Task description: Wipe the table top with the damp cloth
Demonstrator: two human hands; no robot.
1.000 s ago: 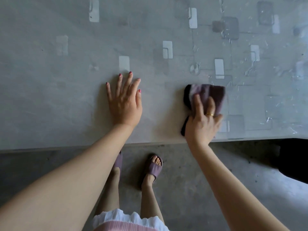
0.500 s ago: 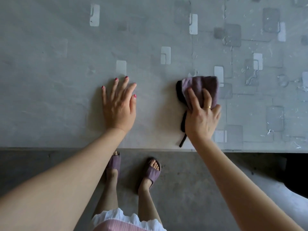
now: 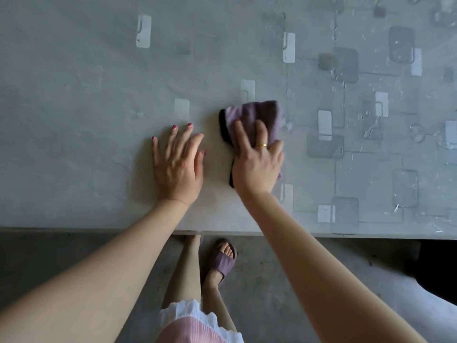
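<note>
A folded purple cloth (image 3: pixel 257 112) with a dark edge lies on the grey patterned table top (image 3: pixel 74 120), near the middle of the view. My right hand (image 3: pixel 257 164) lies on top of it, fingers stretched forward and pressing it flat onto the surface. Just left of the cloth, my left hand (image 3: pixel 178 164) rests palm down on the table with its fingers spread and holds nothing. A narrow gap separates the two hands.
Wet streaks and droplets (image 3: pixel 371 129) glisten on the right part of the table. The table's front edge (image 3: pixel 99 230) runs across the view below my hands. Beneath it are the concrete floor (image 3: pixel 272 280), my sandalled foot (image 3: pixel 222 261) and a dark object (image 3: pixel 437 268) at the right.
My right hand has slid the cloth leftward and slightly away from the front edge, closing in on the left hand. The left hand has stayed flat in place.
</note>
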